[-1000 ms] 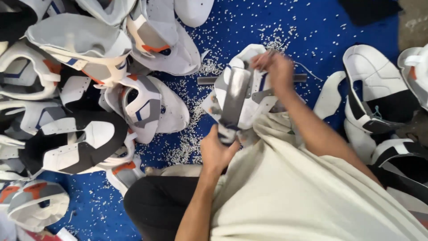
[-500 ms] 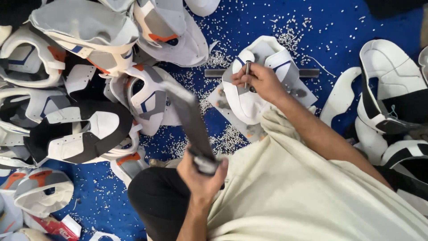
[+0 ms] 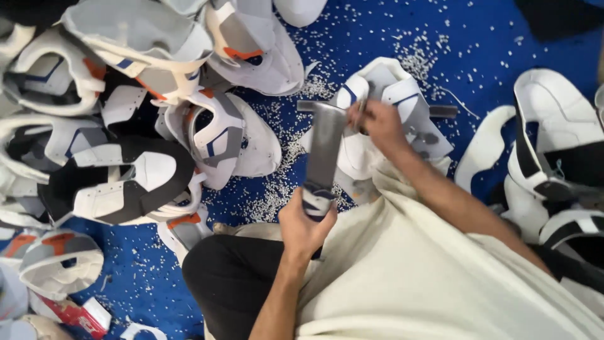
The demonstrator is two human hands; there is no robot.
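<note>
Left hand (image 3: 303, 226) gripping the taped handle of a flat grey metal hammer (image 3: 324, 143), fingers curled tight round the handle, thumb wrapped over, no gap showing. Hammer standing near upright in view, head toward 12 o'clock, crossbar at top touching the shoe upper (image 3: 384, 119). Right hand (image 3: 376, 124) pressing down on that white upper at 1 o'clock from the left hand, fingers bunched together, thumb and forefinger pinching something small at the hammer head; too blurred to tell what. Upper lying on the blue mat (image 3: 478, 44), partly over the cream cloth (image 3: 415, 271) covering the lap, grey and blue panels facing up. A dark metal bar (image 3: 443, 111) sticking out from under the upper at 3 o'clock. White punch scraps (image 3: 277, 189) littering the mat around 9 o'clock of the hammer. Pile of uppers (image 3: 126, 126) sitting at 9 to 11 o'clock, white with grey, black and orange trim, well apart from both hands. More uppers (image 3: 553, 157) lying at 3 o'clock, just beside the right forearm.
</note>
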